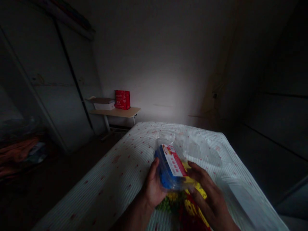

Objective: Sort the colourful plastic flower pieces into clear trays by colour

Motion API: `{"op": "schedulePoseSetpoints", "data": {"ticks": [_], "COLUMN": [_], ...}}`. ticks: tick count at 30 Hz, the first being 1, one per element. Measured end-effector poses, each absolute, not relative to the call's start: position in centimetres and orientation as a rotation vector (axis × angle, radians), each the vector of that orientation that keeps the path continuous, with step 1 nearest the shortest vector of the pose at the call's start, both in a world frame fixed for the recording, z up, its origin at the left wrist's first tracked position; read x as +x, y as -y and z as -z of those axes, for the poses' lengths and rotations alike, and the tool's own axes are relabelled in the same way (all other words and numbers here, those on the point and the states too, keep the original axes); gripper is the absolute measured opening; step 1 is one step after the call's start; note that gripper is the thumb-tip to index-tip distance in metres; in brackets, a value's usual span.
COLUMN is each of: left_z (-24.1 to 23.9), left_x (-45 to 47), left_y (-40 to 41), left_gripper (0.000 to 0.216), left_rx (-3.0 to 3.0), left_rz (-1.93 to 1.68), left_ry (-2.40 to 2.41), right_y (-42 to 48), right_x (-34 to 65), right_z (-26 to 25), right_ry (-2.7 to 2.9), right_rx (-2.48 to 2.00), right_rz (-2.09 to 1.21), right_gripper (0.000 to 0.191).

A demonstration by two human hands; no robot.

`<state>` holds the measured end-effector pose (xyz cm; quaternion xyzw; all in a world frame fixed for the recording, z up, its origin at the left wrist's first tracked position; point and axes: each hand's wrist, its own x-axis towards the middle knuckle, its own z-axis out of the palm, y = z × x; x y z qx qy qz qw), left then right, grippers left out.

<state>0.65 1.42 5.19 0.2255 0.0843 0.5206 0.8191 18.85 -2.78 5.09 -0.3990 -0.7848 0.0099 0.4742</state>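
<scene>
A clear plastic box (pixel 166 142) with something blue inside and a red and white label (pixel 173 162) on top is held up, tilted, over the bed. My left hand (pixel 152 187) grips its left side and underside, thumb along the edge. At the box's right side is my right hand (pixel 209 192), fingers apart and slightly blurred; whether it touches the plastic I cannot tell. Below the box lies red and yellow packaging (pixel 190 208), partly hidden by my right hand, with something green (pixel 166 205) beside it.
Clear plastic containers (pixel 207 150) lie on the spotted, striped bedsheet (pixel 115 173), with another clear piece (pixel 247 199) at right. Beyond the bed's far left corner, a small table (pixel 131 111) carries a red bag (pixel 122 100) and a white box (pixel 104 106). Wardrobe doors (pixel 64 106) stand left.
</scene>
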Motion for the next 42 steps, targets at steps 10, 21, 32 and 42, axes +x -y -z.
{"op": "schedulePoseSetpoints", "data": {"ticks": [10,21,32,42], "left_z": [-2.7,-0.6,-0.3,-0.9], "left_x": [-0.1,-0.4,-0.4,-0.6], "left_y": [-2.2,-2.8,-2.8,-2.7], "left_gripper": [0.073,0.074,0.076,0.076], "left_rx": [0.546,0.615,0.67,0.665], "left_rz": [-1.336,-1.346,-1.32,-1.287], "left_ry": [-0.441,-0.353,-0.357,-0.485], "right_y": [3.1,3.2,2.3,1.2], "right_x": [15.6,14.7,16.7,20.3], "right_z": [-6.8,-7.3,-6.5,-7.6], "right_ry": [1.914,1.78,1.718,1.387], "right_rx": [-0.845,-0.921,-1.191,-1.324], "right_rz": [-0.06,-0.302,0.338,-0.158], "right_gripper": [0.02,0.008,0.019,0.031]}}
